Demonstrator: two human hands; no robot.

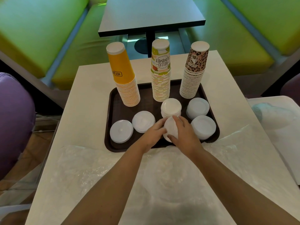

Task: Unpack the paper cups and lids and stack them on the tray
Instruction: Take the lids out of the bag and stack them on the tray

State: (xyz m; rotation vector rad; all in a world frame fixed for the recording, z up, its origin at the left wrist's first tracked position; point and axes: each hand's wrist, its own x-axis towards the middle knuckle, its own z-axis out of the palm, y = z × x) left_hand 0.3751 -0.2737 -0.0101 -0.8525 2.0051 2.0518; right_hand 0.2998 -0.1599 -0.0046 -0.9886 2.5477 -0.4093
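Note:
A dark brown tray (112, 143) lies on the white table. At its back stand three upside-down cup stacks: yellow (125, 78), "Hello Summer" print (161, 73) and leopard print (194, 72). Several piles of white lids rest on the tray's front half: two at the left (121, 131) (142, 121), one in the middle (171, 106) and two at the right (197, 107) (203, 126). My left hand (154, 132) and my right hand (183, 132) both grip a tilted stack of lids (170, 129) over the tray's front middle.
Crumpled clear plastic wrapping (162, 172) covers the table in front of the tray. A dark table (151, 15) and green benches (48, 30) stand beyond. A purple seat (14, 119) is at the left; another white table with plastic (276, 117) is at the right.

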